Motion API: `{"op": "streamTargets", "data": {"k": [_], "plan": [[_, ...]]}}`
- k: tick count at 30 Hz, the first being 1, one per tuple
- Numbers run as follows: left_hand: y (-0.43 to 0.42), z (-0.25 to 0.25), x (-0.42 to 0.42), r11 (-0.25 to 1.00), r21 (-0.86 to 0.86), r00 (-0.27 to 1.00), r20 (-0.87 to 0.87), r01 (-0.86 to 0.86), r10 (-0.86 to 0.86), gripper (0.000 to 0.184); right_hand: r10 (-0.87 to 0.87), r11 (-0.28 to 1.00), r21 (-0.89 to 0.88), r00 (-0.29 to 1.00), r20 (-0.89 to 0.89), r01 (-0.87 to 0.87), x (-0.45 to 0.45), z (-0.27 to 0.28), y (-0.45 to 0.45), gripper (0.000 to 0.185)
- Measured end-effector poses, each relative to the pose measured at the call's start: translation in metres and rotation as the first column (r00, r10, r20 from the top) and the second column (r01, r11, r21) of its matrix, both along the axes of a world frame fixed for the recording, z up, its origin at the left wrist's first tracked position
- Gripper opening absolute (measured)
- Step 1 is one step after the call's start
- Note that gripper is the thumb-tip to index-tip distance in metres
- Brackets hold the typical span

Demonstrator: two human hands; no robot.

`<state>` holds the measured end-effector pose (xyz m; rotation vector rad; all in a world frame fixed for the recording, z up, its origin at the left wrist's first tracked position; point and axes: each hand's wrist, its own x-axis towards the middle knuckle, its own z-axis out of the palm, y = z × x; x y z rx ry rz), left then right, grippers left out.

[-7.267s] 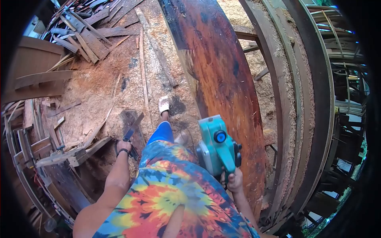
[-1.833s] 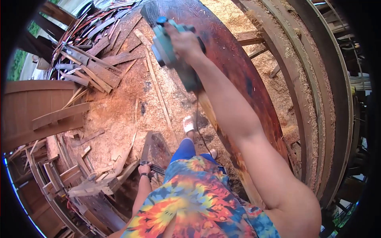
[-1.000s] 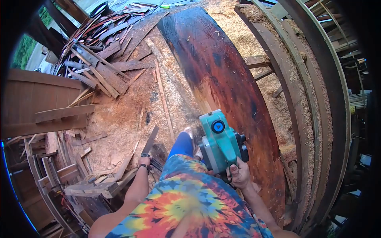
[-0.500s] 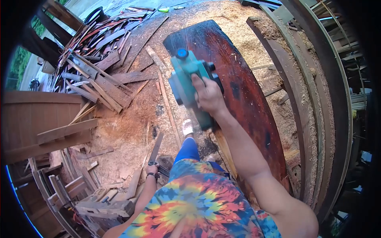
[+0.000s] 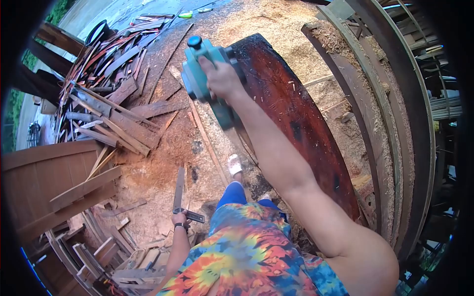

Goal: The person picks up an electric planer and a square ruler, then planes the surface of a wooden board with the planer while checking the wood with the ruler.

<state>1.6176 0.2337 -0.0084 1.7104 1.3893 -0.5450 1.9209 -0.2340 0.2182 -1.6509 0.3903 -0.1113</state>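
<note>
My right hand (image 5: 224, 80) is closed around the handle of a green electric planer (image 5: 198, 76) with a black knob on top. The planer is over the far left edge of a long, dark reddish wood slab (image 5: 296, 116); whether it touches the wood I cannot tell. Low on the left, my left hand (image 5: 180, 218) grips a carpenter's square (image 5: 179, 190) near its corner. The square's long blade points away from me, and its short dark stock sticks out to the right.
Curved planks (image 5: 363, 103) covered in shavings stand along the right. At the upper left lies a heap of wood offcuts (image 5: 116, 61). A wooden panel (image 5: 54, 172) is on the left, above more scrap wood (image 5: 103, 246). Sawdust covers the ground (image 5: 148, 182).
My right hand and the planer have moved left and farther away across the slab's edge. My left hand has shifted slightly left, and the square's stock now shows more clearly.
</note>
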Motion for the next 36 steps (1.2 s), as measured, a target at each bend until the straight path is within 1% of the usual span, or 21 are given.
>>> {"op": "streamTargets", "data": {"k": [1,3,5,6,7,9,10,11,13,14,16,18,20,21,24,26,27,29,31,33,36], "plan": [[-0.003,0.001,0.004,1.000,0.008,1.000,-0.004,-0.012,0.012,0.016,-0.032,0.996,-0.084,0.998,0.058,0.037,-0.035,-0.001,0.003,0.055],[-0.002,-0.013,0.008,0.997,0.025,0.996,-0.050,0.069,-0.068,0.015,-0.095,0.958,-0.254,0.981,0.170,0.136,-0.107,0.000,0.011,0.055],[-0.001,-0.020,0.014,0.994,0.024,0.988,-0.112,0.109,-0.106,0.014,-0.068,0.996,-0.062,0.998,-0.011,0.067,-0.174,0.013,0.018,0.055],[-0.001,-0.022,0.016,0.985,0.011,0.977,-0.132,0.173,-0.170,0.014,-0.049,0.998,0.030,0.993,-0.104,0.052,-0.208,0.020,0.022,0.056],[-0.005,-0.021,0.021,0.985,0.008,0.976,-0.135,0.171,-0.168,0.014,-0.046,0.998,0.042,0.989,-0.138,0.052,-0.229,0.018,0.025,0.056],[-0.024,-0.007,0.035,0.986,0.000,0.976,-0.139,0.169,-0.167,0.014,-0.042,0.997,0.059,0.992,-0.122,0.050,-0.241,0.022,0.026,0.056],[-0.043,0.019,0.049,0.965,0.005,0.954,-0.153,0.261,-0.257,0.013,-0.045,0.996,0.069,0.992,-0.117,0.054,-0.243,0.023,0.027,0.056],[-0.036,0.005,0.051,0.966,-0.027,0.949,-0.179,0.258,-0.258,0.012,-0.044,0.997,0.064,0.992,-0.117,0.052,-0.235,0.022,0.027,0.055],[-0.032,-0.008,0.059,0.964,-0.065,0.956,-0.129,0.258,-0.264,0.012,-0.046,0.998,0.047,0.993,-0.111,0.052,-0.198,0.017,0.022,0.054],[-0.038,-0.003,0.068,0.958,-0.053,0.954,-0.094,0.282,-0.286,0.012,-0.061,0.997,0.043,0.997,-0.050,0.064,-0.174,0.022,0.020,0.053],[-0.054,0.018,0.087,0.945,-0.023,0.945,-0.019,0.325,-0.326,0.012,-0.072,0.997,-0.005,0.997,-0.004,0.072,-0.099,0.015,0.009,0.055],[-0.053,0.013,0.090,0.967,-0.042,0.968,0.014,0.251,-0.250,0.014,-0.089,0.994,-0.058,0.995,0.039,0.091,-0.004,-0.003,-0.004,0.057],[-0.052,0.012,0.095,0.974,-0.033,0.974,0.049,0.223,-0.222,0.016,-0.083,0.996,-0.035,0.996,0.031,0.084,0.063,-0.004,-0.012,0.060],[-0.048,0.006,0.096,0.978,-0.012,0.977,0.052,0.206,-0.205,0.017,-0.056,0.998,0.026,0.998,-0.009,0.057,0.076,0.013,-0.013,0.061],[-0.046,0.009,0.097,0.987,-0.016,0.980,0.128,0.159,-0.156,0.018,-0.044,0.998,0.051,0.999,-0.014,0.045,0.080,0.010,-0.014,0.061],[-0.057,0.023,0.110,0.993,-0.033,0.969,0.224,0.113,-0.103,0.018,-0.031,0.998,0.048,0.998,-0.053,0.034,0.028,0.020,-0.013,0.060],[-0.058,0.026,0.120,0.995,-0.045,0.976,0.206,0.085,-0.074,0.018,-0.041,0.999,0.018,0.999,-0.027,0.042,-0.003,0.013,-0.011,0.059],[-0.074,0.045,0.144,0.989,-0.061,0.923,0.372,0.136,-0.104,0.016,-0.044,0.999,-0.007,0.998,-0.045,0.043,-0.079,0.017,-0.007,0.056],[-0.075,0.037,0.178,0.964,-0.124,0.864,0.482,0.235,-0.148,0.018,-0.042,0.999,0.000,0.994,-0.103,0.043,-0.157,0.024,0.000,0.054],[-0.100,0.050,0.224,0.925,-0.107,0.764,0.602,0.365,-0.232,0.019,-0.025,0.998,0.054,0.985,-0.168,0.035,-0.230,0.023,0.005,0.055],[-0.153,0.058,0.309,0.803,0.017,0.521,0.753,0.596,-0.402,0.023,-0.029,0.997,0.059,0.974,-0.226,0.043,-0.307,0.026,0.011,0.065]]}}
